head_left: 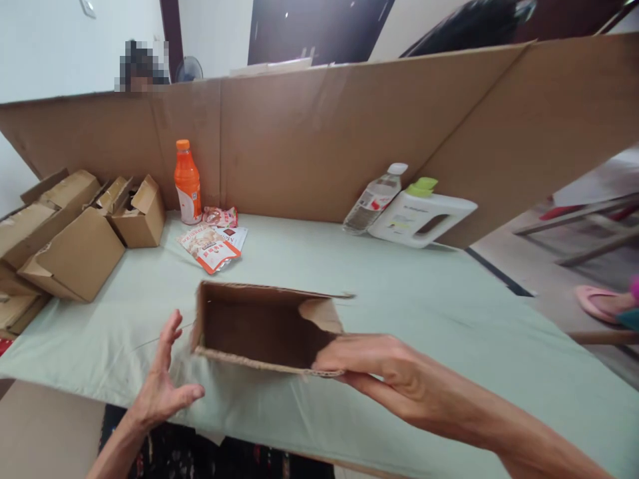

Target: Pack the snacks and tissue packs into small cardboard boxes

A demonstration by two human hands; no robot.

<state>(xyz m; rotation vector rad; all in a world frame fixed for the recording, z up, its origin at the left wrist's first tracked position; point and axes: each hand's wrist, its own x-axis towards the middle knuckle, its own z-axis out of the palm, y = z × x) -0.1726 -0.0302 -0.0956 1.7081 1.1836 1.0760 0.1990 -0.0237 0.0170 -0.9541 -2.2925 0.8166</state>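
Observation:
An open cardboard box is at the front middle of the green-covered table, its dark inside facing up. My right hand grips the box's near right corner, with fingers inside the rim and the thumb outside. Just left of the box, my left hand is open, thumb and fingers spread apart, holding nothing. A small gap separates it from the box wall. Behind the box lie some flat snack packets, and an orange drink bottle stands beside them.
Several cardboard boxes are grouped at the left. A clear water bottle and a white jug with a green cap lean against the tall cardboard panel at the back. Beyond the panel is a person's head. A foot in a pink shoe shows at right.

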